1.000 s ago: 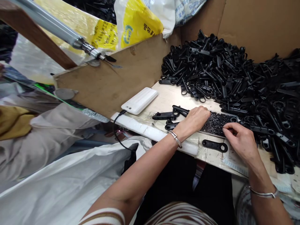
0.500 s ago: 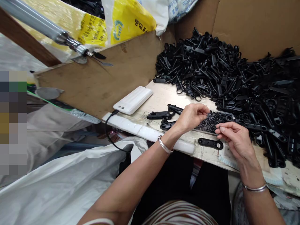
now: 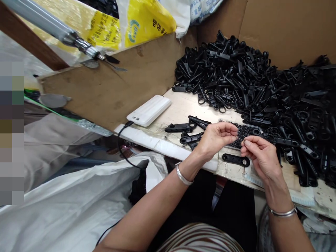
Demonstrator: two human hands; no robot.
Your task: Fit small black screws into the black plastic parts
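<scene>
My left hand [image 3: 217,137] is over the left part of a shallow clear tray [image 3: 223,122] filled with tiny black parts [image 3: 244,131]. Its thumb and fingertips are pinched together, and whatever they hold is too small to name. Close by on the right, my right hand [image 3: 262,155] pinches a tiny dark piece between thumb and forefinger at the tray's near edge. One flat black plastic piece with a ring end [image 3: 235,160] lies on the worktop just below both hands, touched by neither.
A big heap of similar black plastic pieces [image 3: 225,70] covers the back and right of the worktop. Several more lie left of the tray. A white power bank [image 3: 149,110] with a black cable sits farther left. A screwdriver-like tool [image 3: 86,49] hangs at upper left.
My left hand has moved slightly right and down, away from the tray's middle, closer to my right hand. My right hand has shifted a little left.
</scene>
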